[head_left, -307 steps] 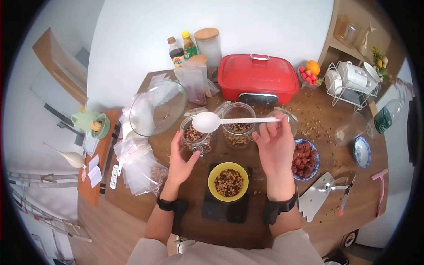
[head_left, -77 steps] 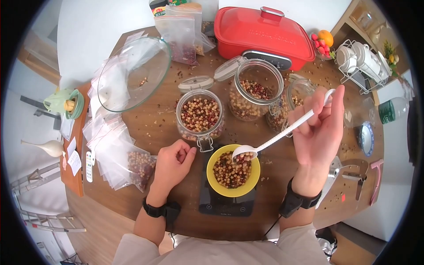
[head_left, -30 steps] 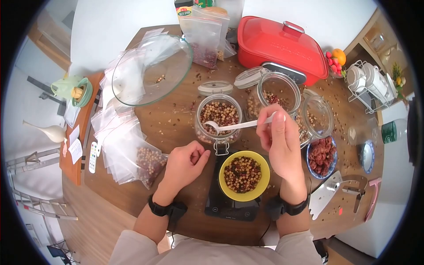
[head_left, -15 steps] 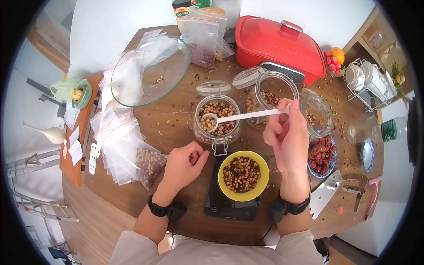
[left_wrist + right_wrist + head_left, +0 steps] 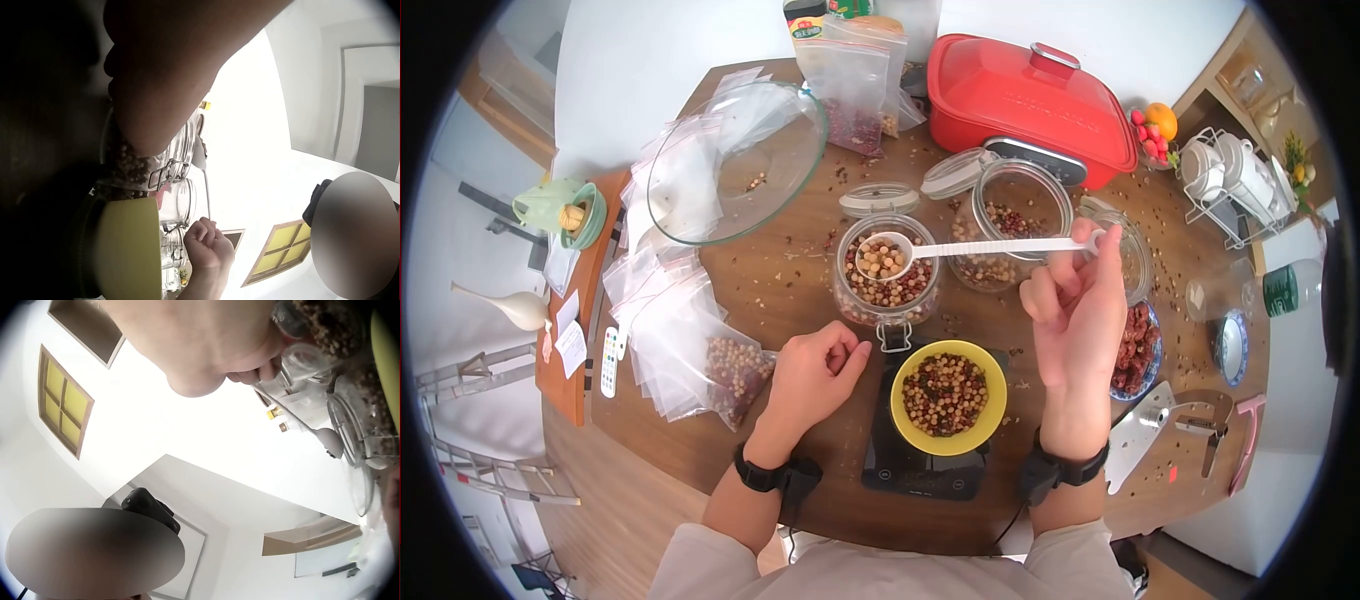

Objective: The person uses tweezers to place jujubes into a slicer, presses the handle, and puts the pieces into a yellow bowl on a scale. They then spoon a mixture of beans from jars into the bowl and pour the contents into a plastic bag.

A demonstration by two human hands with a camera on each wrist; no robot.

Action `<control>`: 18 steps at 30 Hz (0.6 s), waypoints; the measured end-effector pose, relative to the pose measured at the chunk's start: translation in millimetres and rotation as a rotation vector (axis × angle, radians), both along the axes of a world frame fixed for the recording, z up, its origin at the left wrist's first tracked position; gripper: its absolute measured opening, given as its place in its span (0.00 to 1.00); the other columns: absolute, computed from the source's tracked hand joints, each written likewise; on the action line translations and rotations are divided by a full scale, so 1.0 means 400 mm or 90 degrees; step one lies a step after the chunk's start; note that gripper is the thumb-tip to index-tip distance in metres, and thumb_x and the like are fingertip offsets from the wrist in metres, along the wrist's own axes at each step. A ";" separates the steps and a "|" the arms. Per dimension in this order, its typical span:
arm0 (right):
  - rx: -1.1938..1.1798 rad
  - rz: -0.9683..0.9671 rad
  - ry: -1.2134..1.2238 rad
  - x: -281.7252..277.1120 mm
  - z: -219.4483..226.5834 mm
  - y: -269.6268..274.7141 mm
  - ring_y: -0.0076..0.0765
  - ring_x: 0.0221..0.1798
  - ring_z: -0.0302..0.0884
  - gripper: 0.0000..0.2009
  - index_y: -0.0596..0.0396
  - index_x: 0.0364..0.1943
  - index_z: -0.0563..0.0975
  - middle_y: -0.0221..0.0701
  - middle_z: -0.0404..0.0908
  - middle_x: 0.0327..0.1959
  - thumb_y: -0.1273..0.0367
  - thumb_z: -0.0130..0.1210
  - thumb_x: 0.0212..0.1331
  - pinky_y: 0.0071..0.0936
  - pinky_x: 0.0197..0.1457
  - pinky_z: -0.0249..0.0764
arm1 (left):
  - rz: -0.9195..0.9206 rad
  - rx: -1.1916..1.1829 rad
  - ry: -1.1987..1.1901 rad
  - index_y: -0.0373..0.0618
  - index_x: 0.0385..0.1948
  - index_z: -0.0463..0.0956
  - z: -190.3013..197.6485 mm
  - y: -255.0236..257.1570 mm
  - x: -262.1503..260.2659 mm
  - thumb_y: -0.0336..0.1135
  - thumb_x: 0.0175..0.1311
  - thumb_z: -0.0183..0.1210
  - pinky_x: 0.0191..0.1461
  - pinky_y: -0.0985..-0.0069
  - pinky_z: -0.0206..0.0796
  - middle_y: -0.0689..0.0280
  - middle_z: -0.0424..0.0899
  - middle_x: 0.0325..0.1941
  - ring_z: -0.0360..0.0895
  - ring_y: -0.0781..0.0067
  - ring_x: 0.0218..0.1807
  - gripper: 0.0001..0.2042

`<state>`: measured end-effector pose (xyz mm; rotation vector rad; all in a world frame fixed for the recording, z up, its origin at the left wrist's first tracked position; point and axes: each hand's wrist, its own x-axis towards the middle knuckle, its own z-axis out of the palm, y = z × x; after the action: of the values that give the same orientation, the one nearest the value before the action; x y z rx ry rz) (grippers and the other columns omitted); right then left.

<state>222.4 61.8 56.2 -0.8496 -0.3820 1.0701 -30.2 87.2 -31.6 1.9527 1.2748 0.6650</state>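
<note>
In the head view my right hand point(image 5: 1080, 320) pinches the end of a long-handled white spoon point(image 5: 990, 247). The spoon's bowl, holding several pale round beans, is over the mouth of the left clip-top glass jar point(image 5: 887, 312), which contains mixed dried beans. My left hand point(image 5: 815, 370) rests on the table with fingers loosely curled, holding nothing, near that jar. Between my forearms a yellow bowl point(image 5: 994, 425) of mixed beans sits on a black kitchen scale point(image 5: 890, 475). The right wrist view shows the spoon point(image 5: 328, 440) tilted, its bowl beside the jar rim.
More open glass jars point(image 5: 1025, 215) stand behind and right. Plastic zip bags point(image 5: 665, 330) and a glass lid point(image 5: 665, 215) lie left. A red electric cooker point(image 5: 1025, 105) is at the back. A plate of dark red meat point(image 5: 1135, 350) and a metal scraper point(image 5: 1140, 440) lie right.
Earlier the spoon tipped beans over the yellow bowl, then went into the left jar. In the last second it has risen with beans, my right hand shifting rightward. My left hand stays put.
</note>
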 end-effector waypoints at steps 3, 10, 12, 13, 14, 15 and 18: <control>0.027 0.005 0.030 0.013 0.004 -0.005 0.17 0.15 0.41 0.19 0.46 0.39 0.68 0.16 0.48 0.16 0.50 0.35 0.80 0.23 0.24 0.42 | 0.000 0.001 0.001 0.38 0.26 0.75 -0.001 0.000 0.001 0.30 0.63 0.65 0.22 0.78 0.53 0.69 0.66 0.13 0.59 0.82 0.17 0.09; 0.110 0.028 0.028 0.064 0.012 -0.011 0.17 0.13 0.41 0.19 0.47 0.35 0.68 0.16 0.48 0.14 0.51 0.35 0.79 0.22 0.21 0.41 | 0.006 0.005 0.020 0.42 0.25 0.75 0.000 0.000 0.002 0.34 0.61 0.66 0.22 0.69 0.60 0.63 0.69 0.12 0.68 0.63 0.14 0.10; 0.097 0.012 0.028 0.069 0.023 -0.013 0.18 0.12 0.40 0.20 0.46 0.34 0.68 0.16 0.47 0.13 0.50 0.36 0.79 0.23 0.21 0.40 | 0.005 0.004 0.021 0.42 0.25 0.75 0.000 0.000 0.003 0.34 0.61 0.66 0.22 0.69 0.60 0.63 0.70 0.12 0.68 0.63 0.14 0.10; 0.091 0.005 0.027 0.072 0.025 -0.015 0.18 0.12 0.40 0.20 0.46 0.33 0.68 0.16 0.47 0.13 0.49 0.36 0.78 0.23 0.20 0.40 | 0.006 0.003 0.020 0.42 0.25 0.75 -0.001 0.000 0.003 0.34 0.61 0.66 0.22 0.69 0.60 0.62 0.70 0.12 0.68 0.63 0.14 0.10; 0.085 -0.003 0.026 0.074 0.027 -0.017 0.18 0.12 0.40 0.21 0.46 0.33 0.68 0.16 0.46 0.13 0.49 0.37 0.78 0.23 0.20 0.40 | 0.007 0.001 0.020 0.42 0.25 0.75 -0.002 0.000 0.003 0.34 0.61 0.66 0.22 0.69 0.60 0.62 0.70 0.12 0.68 0.63 0.14 0.10; 0.073 -0.005 0.030 0.074 0.030 -0.019 0.18 0.12 0.40 0.21 0.46 0.32 0.69 0.16 0.46 0.13 0.48 0.37 0.78 0.23 0.20 0.40 | 0.007 0.000 0.021 0.42 0.25 0.75 -0.002 -0.001 0.003 0.34 0.61 0.66 0.22 0.69 0.60 0.62 0.70 0.12 0.68 0.64 0.14 0.10; 0.056 0.003 0.028 0.072 0.033 -0.021 0.17 0.13 0.39 0.22 0.46 0.30 0.69 0.16 0.46 0.13 0.47 0.38 0.77 0.23 0.21 0.39 | 0.009 0.001 0.022 0.42 0.26 0.75 -0.001 0.000 0.003 0.34 0.61 0.66 0.22 0.70 0.60 0.62 0.70 0.12 0.68 0.64 0.14 0.10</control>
<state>251.1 53.5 69.6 -0.7457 -0.3911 1.0671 -28.9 87.1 -32.2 1.9651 1.3111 0.6417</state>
